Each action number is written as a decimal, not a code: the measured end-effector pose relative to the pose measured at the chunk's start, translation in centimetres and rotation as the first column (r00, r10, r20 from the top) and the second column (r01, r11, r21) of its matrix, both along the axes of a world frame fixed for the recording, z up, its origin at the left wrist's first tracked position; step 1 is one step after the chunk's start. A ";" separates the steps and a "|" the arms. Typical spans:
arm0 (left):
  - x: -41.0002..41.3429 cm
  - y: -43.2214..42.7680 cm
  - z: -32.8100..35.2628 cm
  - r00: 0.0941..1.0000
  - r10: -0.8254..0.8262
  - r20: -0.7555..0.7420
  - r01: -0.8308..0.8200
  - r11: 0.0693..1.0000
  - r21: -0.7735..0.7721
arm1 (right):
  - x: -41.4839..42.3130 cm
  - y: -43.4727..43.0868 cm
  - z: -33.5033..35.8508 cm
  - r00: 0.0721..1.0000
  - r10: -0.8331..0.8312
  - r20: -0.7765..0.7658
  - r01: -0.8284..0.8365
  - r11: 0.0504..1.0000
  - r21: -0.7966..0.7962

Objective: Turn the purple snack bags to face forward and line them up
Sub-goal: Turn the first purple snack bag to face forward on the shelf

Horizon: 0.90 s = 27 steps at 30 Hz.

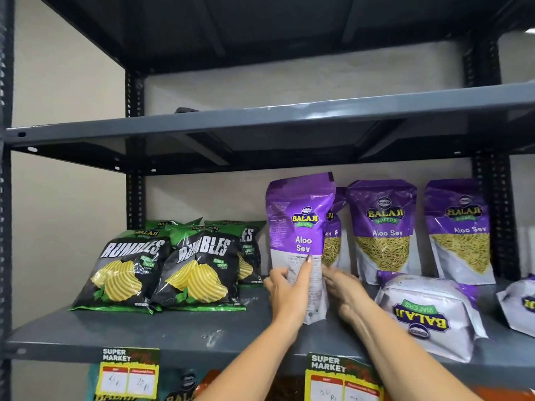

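A purple Aloo Sev bag (301, 227) stands upright on the grey shelf (162, 328), turned partly sideways so its side panel shows. My left hand (289, 290) grips its lower front and my right hand (344, 290) holds its lower right edge. Behind it another purple bag (335, 241) is mostly hidden. Two purple bags (382, 230) (460, 230) stand facing forward to the right. A further purple bag (428, 314) lies flat with its bottom toward me, and one more (518, 308) lies at the right edge.
Several black and green Rumbles chip bags (162, 267) fill the shelf's left part. An upper shelf (260, 120) hangs close above the bags. Dark uprights (136, 195) frame the back. Price tags (130, 371) hang on the front lip.
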<state>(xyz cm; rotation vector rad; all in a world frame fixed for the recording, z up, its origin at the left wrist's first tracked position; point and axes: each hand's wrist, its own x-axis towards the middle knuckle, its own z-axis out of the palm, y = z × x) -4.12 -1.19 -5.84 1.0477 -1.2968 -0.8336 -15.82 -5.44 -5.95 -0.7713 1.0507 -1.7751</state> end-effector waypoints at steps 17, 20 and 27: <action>5.6 -6.0 0.8 0.935 -0.348 -0.069 0.353 0.933 0.071 | 0.0 1.3 1.5 0.978 0.054 -0.203 -0.084 0.986 -0.144; 5.9 -6.2 0.9 0.915 -0.385 -0.121 0.393 0.918 0.058 | -0.2 1.3 2.0 0.972 0.175 -0.157 -0.196 0.971 -0.136; 5.3 -6.3 0.4 0.963 -0.209 -0.169 0.224 0.972 0.077 | -0.3 1.6 1.3 0.962 0.185 -0.201 -0.211 0.970 -0.117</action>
